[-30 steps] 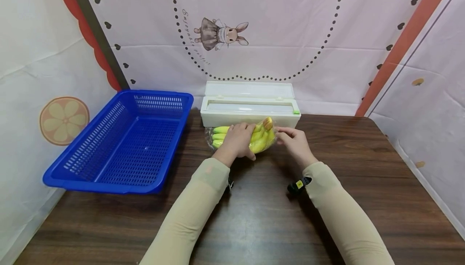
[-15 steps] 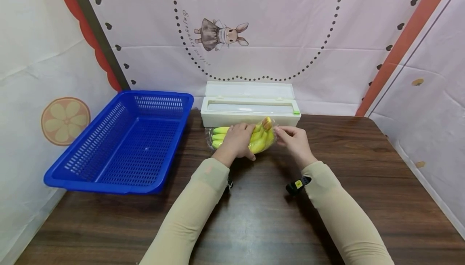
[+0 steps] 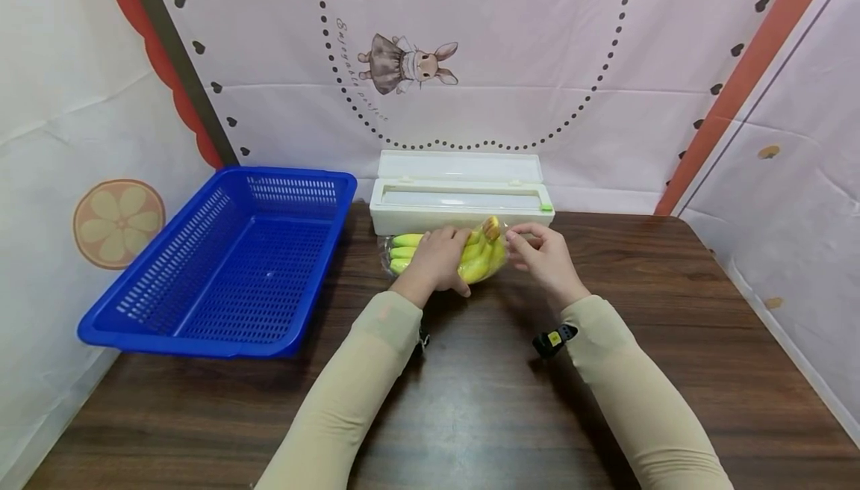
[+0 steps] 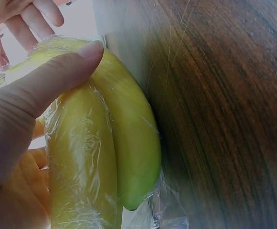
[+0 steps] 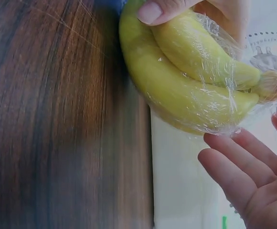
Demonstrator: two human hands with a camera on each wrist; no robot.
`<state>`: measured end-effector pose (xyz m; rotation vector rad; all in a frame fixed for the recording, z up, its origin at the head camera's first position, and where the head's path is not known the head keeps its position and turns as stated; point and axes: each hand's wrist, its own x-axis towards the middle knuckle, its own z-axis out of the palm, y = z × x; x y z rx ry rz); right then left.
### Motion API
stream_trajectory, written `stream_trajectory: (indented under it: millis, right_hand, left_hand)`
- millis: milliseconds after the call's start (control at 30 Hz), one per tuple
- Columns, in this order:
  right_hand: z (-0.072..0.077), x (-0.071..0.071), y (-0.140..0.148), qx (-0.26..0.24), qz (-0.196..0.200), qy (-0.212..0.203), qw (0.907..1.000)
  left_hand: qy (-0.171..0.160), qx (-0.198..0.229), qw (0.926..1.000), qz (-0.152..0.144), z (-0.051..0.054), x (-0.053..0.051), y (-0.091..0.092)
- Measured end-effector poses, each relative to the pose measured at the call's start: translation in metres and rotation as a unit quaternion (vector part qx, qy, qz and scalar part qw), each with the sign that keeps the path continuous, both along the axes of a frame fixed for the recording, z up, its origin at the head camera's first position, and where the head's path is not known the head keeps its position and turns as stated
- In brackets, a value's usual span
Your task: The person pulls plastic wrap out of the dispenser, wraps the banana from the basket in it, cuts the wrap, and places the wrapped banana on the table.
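A bunch of yellow-green bananas point(image 3: 478, 264), wrapped in clear cling film point(image 5: 231, 90), lies on the table in front of the white box. My left hand point(image 3: 437, 260) grips the bunch from above, its thumb point(image 4: 62, 74) on the near side over the film. At the stem end, my right hand point(image 3: 543, 257) pinches the loose edge of the film between thumb and forefinger. Its other fingers point(image 5: 229, 171) extend beside the bunch in the right wrist view. The stem point(image 3: 493, 227) points up and right.
The white cling film dispenser box point(image 3: 463, 214) stands behind the bananas with its lid raised, a green piece at its right end. A blue plastic basket point(image 3: 255, 281) sits at the left of the wooden table point(image 3: 470, 415). A printed cloth hangs behind.
My right hand has shifted slightly at the stem end, its fingers working on the film. The left hand stays on the bananas, and the bunch keeps its place.
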<state>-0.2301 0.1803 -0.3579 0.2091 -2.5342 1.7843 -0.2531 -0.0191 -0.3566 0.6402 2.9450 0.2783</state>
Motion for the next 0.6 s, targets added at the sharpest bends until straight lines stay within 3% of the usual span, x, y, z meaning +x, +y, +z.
stream_trajectory:
  millis: [333,500,600]
  right_hand:
    - [-0.003,-0.007,-0.009,-0.007,-0.05,-0.032,0.9982]
    - [-0.005,-0.011,-0.014,-0.023,-0.052,-0.039,0.9976]
    - [-0.008,-0.016,-0.014,-0.065,-0.035,-0.07,0.9949]
  left_hand:
    - [0.003,0.02,0.9997,-0.011,-0.002,-0.001,-0.004]
    - [0.009,0.02,0.9996,-0.02,-0.002,-0.002,-0.007]
    - [0.011,0.023,0.9993,-0.028,-0.002,-0.003,-0.01]
